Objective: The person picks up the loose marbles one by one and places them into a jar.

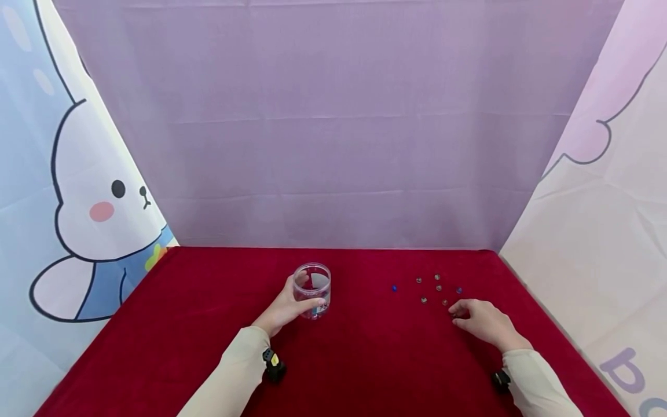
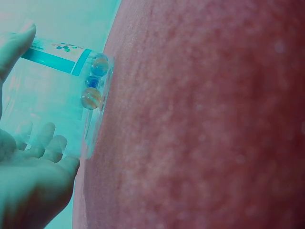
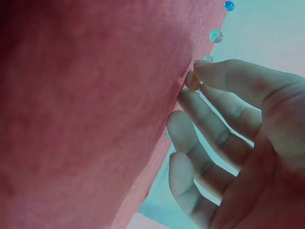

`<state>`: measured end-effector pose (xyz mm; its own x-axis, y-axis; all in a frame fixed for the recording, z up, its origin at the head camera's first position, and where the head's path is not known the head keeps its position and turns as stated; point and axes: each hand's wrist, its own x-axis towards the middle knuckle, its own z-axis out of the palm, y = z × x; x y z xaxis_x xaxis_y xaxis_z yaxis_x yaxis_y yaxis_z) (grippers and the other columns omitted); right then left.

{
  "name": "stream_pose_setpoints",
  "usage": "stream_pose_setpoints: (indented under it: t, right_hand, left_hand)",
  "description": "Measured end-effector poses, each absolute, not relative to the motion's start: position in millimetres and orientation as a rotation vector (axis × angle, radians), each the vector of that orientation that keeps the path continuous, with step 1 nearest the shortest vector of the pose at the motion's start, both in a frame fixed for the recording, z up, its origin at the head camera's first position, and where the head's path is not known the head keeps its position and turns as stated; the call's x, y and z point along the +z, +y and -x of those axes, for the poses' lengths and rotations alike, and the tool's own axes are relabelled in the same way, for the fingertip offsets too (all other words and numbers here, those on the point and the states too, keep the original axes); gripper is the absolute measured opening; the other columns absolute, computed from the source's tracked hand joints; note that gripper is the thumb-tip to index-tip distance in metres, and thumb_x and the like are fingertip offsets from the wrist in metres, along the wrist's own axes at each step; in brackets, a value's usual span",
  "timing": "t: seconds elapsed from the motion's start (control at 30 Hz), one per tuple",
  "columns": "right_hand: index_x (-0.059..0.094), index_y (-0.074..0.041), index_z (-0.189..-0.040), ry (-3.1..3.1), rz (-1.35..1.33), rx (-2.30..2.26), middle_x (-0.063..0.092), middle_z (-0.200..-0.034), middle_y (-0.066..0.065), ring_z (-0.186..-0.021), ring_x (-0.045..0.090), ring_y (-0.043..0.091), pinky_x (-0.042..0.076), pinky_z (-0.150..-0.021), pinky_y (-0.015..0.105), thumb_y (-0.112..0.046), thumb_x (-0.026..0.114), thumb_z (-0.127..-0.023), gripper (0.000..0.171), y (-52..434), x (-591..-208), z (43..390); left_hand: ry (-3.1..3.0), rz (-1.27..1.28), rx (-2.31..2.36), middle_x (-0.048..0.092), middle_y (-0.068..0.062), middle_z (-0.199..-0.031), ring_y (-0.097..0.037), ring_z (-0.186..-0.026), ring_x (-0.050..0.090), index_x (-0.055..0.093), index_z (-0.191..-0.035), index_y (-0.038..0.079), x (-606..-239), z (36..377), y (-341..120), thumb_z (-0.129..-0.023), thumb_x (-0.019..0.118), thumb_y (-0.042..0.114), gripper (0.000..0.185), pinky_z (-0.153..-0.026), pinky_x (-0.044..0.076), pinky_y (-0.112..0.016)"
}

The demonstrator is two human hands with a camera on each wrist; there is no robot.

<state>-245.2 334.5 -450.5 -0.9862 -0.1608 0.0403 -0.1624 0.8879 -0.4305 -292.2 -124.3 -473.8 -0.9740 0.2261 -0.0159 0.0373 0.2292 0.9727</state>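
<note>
**Marbles Move One by One Into a Clear Jar**

On a red cloth-covered table, a person's left hand steadies a small clear plastic jar, fingers and thumb curled round its wall. The left wrist view shows three glass marbles already lying at the bottom of the jar, pressed against its clear base beside a teal label.

To the right, well apart from the jar, loose marbles sit scattered on the cloth: a blue marble nearest the jar, then a small cluster of pale marbles with another blue one at its far edge. The right hand rests just beside that cluster. In the right wrist view its thumb and forefinger are closed together on a single amber-tinted glass marble, pinched right at the cloth's surface, while the other fingers hang loosely curled below.

By the look of it, the work is less than half done: three marbles are in the jar, one is in the fingers, and roughly seven remain on the table.
</note>
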Motion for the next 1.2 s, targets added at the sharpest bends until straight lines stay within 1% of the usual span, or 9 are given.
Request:
stream_pose_setpoints:
  t: [0.23, 0.37, 0.6, 0.8, 1.2]
  right_hand:
    - [0.074, -0.013, -0.104, -3.047, -0.25, 0.669, 0.069, -0.098, 0.001, -0.091, 0.063, 0.023, 0.051, -0.074, 0.055, -0.011, 0.076, -0.086, 0.018, 333.8, -452.3, 247.8]
    - [0.074, -0.014, -0.101, -3.055, -0.242, 0.652, 0.069, -0.097, 0.001, -0.091, 0.064, 0.023, 0.051, -0.073, 0.055, -0.008, 0.075, -0.087, 0.015, 333.6, -452.5, 248.7]
    - [0.074, -0.014, -0.102, -3.061, -0.237, 0.622, 0.07, -0.098, 0.002, -0.091, 0.065, 0.024, 0.051, -0.073, 0.055, -0.011, 0.074, -0.089, 0.014, 333.0, -451.2, 249.2]
    - [0.074, -0.014, -0.104, -3.06, -0.244, 0.616, 0.07, -0.099, 0.002, -0.091, 0.065, 0.024, 0.051, -0.073, 0.055, -0.013, 0.074, -0.089, 0.015, 332.8, -449.5, 249.4]
    - [0.074, -0.013, -0.105, -3.001, -0.3, 0.61, 0.071, -0.099, 0.002, -0.095, 0.066, 0.028, 0.052, -0.07, 0.053, -0.012, 0.074, -0.089, 0.016, 325.2, -442.1, 247.1]
  left_hand:
    - [2.343, -0.259, 1.846, 0.037, -0.007, -0.152, -0.031, -0.135, 0.036, 0.026, -0.151, 0.018, -475.2, 293.3, -124.1, -0.08, 0.085, 0.041, 0.095, -0.102, 0.044, -0.056]
    - [2.339, -0.258, 1.848, 0.036, -0.007, -0.153, -0.031, -0.136, 0.036, 0.026, -0.152, 0.018, -475.9, 293.7, -123.7, -0.08, 0.085, 0.04, 0.095, -0.104, 0.042, -0.056]
    - [2.329, -0.267, 1.859, 0.035, -0.007, -0.154, -0.03, -0.136, 0.037, 0.024, -0.152, 0.017, -475.7, 294.4, -123.3, -0.081, 0.085, 0.038, 0.096, -0.105, 0.041, -0.055]
    - [2.327, -0.268, 1.859, 0.034, -0.006, -0.155, -0.03, -0.138, 0.034, 0.022, -0.154, 0.017, -473.9, 293.0, -123.5, -0.082, 0.084, 0.037, 0.096, -0.106, 0.04, -0.055]
    - [2.33, -0.267, 1.849, 0.034, -0.007, -0.155, -0.03, -0.137, 0.035, 0.023, -0.153, 0.017, -472.7, 292.1, -123.3, -0.082, 0.084, 0.039, 0.096, -0.105, 0.041, -0.055]
